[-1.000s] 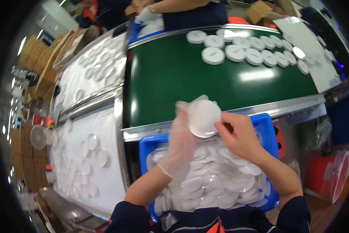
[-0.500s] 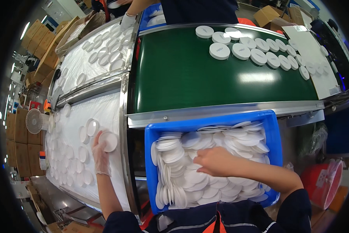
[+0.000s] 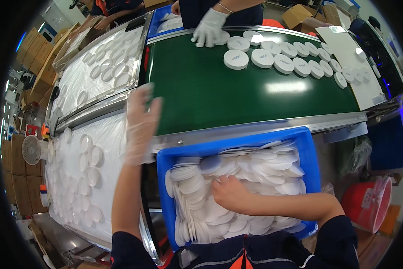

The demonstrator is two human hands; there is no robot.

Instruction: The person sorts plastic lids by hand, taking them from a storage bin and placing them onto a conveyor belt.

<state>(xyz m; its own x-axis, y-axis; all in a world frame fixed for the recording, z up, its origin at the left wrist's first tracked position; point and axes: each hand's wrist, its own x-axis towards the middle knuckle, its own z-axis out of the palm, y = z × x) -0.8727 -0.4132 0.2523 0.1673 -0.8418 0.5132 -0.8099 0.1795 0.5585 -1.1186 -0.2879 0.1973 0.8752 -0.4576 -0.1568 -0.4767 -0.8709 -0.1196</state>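
Note:
My left hand [image 3: 142, 123], in a clear glove, is raised over the metal rail where the white-lined tray [image 3: 114, 134] meets the green conveyor belt [image 3: 188, 107]. Its fingers are apart, slightly blurred, with nothing visible in them. My bare right hand [image 3: 232, 193] reaches into the blue bin [image 3: 311, 179], fingers curled down among thin white discs [image 3: 269, 172]. Whether a disc is between its fingertips cannot be made out. Several shallow white round caps [image 3: 93, 176] lie on the tray left of my left arm.
White round caps [image 3: 235, 59] stand in rows on the belt's far right part. A co-worker's gloved hand [image 3: 208, 29] touches a cap at the belt's far edge. Another tray of caps [image 3: 105, 65] lies far left. A red bin [image 3: 367, 204] stands at right.
My left hand has let go of a white cap and moved up and right from the tray to the belt's edge. A co-worker's gloved hand has come over the belt. The view has shifted slightly.

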